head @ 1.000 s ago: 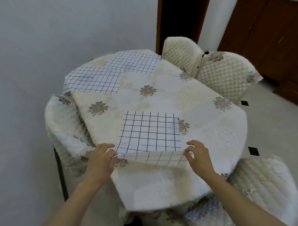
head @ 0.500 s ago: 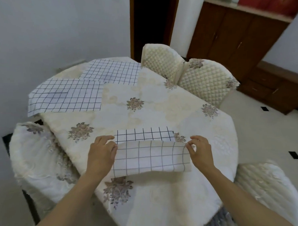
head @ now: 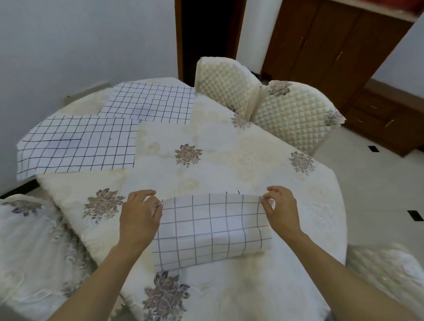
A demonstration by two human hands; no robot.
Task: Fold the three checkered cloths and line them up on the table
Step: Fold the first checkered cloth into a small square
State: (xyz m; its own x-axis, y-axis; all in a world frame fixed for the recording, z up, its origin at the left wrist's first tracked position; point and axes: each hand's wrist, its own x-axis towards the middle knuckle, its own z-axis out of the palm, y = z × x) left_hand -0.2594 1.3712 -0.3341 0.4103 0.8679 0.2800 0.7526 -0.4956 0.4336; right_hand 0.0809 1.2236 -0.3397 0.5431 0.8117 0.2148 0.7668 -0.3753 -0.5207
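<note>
Now left hand (head: 138, 218), right hand (head: 282, 213) at cloth (head: 208, 230) corners

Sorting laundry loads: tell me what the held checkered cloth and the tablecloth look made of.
The checkered cloth: thin woven fabric, probably cotton, matte; it curves softly between the left hand and right hand. The tablecloth: thicker cream fabric, maybe synthetic, faint sheen, raised floral patterns.

Both bare forearms reach forward and slightly inward, well apart. The left hand (head: 138, 217) is palm down with fingers curled, and it pinches the left upper corner of the cloth (head: 208, 232). The right hand (head: 281, 212), at the same height, pinches the right upper corner between thumb and fingertips
</note>
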